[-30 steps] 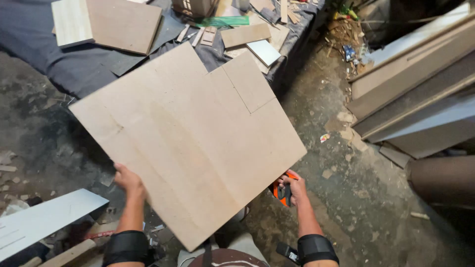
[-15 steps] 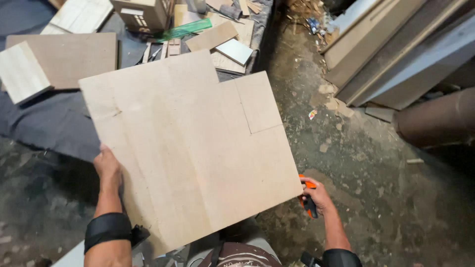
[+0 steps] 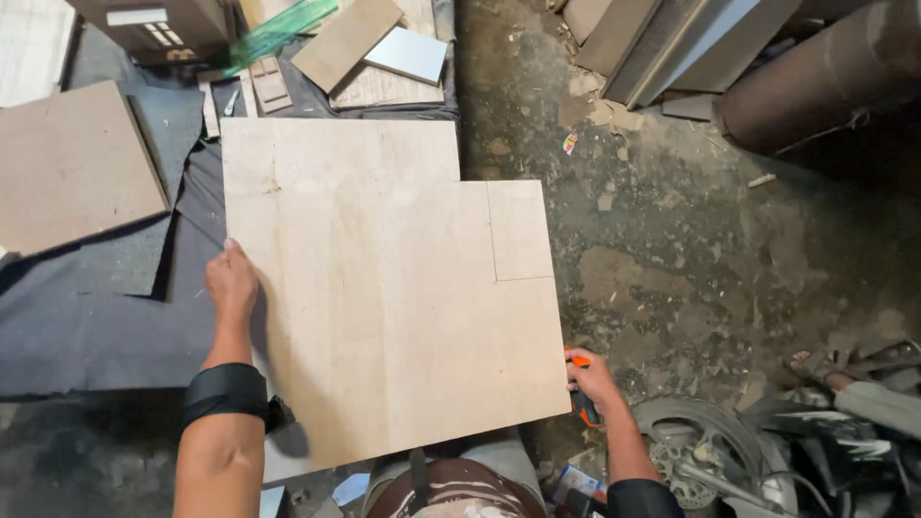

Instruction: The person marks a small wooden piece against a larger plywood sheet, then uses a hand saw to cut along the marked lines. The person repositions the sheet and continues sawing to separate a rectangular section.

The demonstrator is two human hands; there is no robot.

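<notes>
Head view: the left hand (image 3: 231, 284) grips the left edge of the notched plywood sheet (image 3: 384, 297), and the right hand (image 3: 590, 376), at its lower right corner, is clenched on an orange-and-black tool (image 3: 582, 398). A pencilled rectangle beyond the right fingers looks uncut, so marking seems done. Far past the left fingers sit a brown carton (image 3: 153, 24) with a white label and a green packet (image 3: 278, 31).

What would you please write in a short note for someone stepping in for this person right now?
Left hand: grips the left edge of the large pale plywood sheet.
Right hand: at the sheet's lower right corner, closed on an orange-and-black tool whose kind I cannot tell.
Sheet: held roughly flat over the person's lap, with a step cut out of its top right corner and a pencilled rectangle beside that.
Around: dark cloth with a brown board to the left, offcuts beyond.
Done: notch already cut. Left: the marked rectangle is uncut.
</notes>
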